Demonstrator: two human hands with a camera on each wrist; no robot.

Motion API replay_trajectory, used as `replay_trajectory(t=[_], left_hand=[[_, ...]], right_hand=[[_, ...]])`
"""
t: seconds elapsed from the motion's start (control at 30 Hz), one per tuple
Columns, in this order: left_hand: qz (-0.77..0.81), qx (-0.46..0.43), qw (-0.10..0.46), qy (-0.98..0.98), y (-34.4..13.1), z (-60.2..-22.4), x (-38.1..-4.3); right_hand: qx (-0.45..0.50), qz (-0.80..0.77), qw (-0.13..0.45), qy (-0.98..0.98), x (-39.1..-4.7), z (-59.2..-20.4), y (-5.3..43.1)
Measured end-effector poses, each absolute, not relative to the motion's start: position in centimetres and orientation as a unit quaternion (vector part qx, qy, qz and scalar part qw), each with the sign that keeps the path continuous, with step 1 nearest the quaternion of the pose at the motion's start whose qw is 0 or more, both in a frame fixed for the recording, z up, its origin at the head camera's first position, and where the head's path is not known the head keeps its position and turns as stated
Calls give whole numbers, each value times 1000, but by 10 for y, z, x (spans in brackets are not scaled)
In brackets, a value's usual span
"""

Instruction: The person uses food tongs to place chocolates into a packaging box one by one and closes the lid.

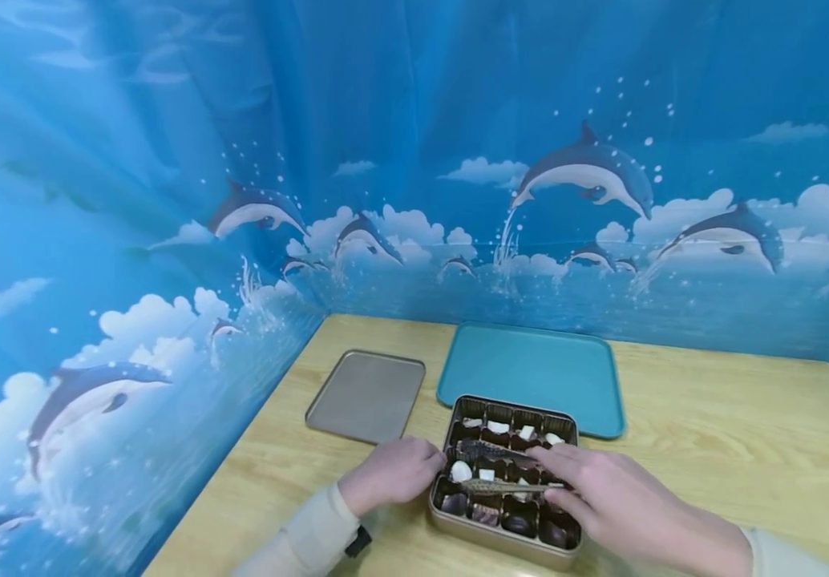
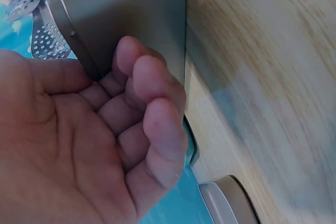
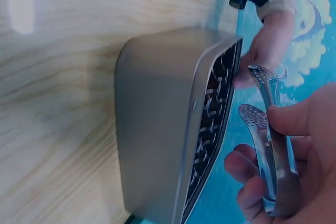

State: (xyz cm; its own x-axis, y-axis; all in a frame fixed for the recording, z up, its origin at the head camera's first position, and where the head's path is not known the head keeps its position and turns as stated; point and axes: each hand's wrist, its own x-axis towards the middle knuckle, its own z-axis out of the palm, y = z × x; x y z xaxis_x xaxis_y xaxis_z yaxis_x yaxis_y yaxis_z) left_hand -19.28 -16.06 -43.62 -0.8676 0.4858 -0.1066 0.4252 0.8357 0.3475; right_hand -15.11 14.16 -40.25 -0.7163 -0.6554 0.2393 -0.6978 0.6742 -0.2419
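Note:
A metal box point(image 1: 501, 541) with a dark divided insert stands on the table; its compartments hold dark chocolates point(image 1: 519, 525) and white-topped pieces point(image 1: 461, 471). At the box's left rim, my left hand point(image 1: 400, 471) grips the edge. In the left wrist view, the thumb meets the box corner point(image 2: 105, 24) and the fingers are curled against the wall. My right hand point(image 1: 624, 501) holds silver tongs point(image 3: 278, 166) between thumb and fingers. Their perforated ends are spread apart over the middle rows of the box. Nothing shows between these ends.
Behind the box lies a teal tray point(image 1: 537, 365), partly covered by the box's far corner in the head view. A smaller grey-brown tray point(image 1: 367, 397) is to the left of it. The wooden table point(image 1: 732, 417) meets blue dolphin-print curtains point(image 1: 414, 160) at its back and left.

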Motion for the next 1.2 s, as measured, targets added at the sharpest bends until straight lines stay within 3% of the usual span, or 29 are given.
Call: replay_trajectory(t=[0.33,0.67,1.2], left_hand=[[186,211,125,951,-162,-433,-191],[164,218,111,956,-163,-434,-191],[154,213,98,960,-162,-436,-191]], right_hand=[[274,183,107,-938,-154,-410,171],[219,209,143,-942,-193,-434,209],[176,173,117,-962,-238,-469,234]])
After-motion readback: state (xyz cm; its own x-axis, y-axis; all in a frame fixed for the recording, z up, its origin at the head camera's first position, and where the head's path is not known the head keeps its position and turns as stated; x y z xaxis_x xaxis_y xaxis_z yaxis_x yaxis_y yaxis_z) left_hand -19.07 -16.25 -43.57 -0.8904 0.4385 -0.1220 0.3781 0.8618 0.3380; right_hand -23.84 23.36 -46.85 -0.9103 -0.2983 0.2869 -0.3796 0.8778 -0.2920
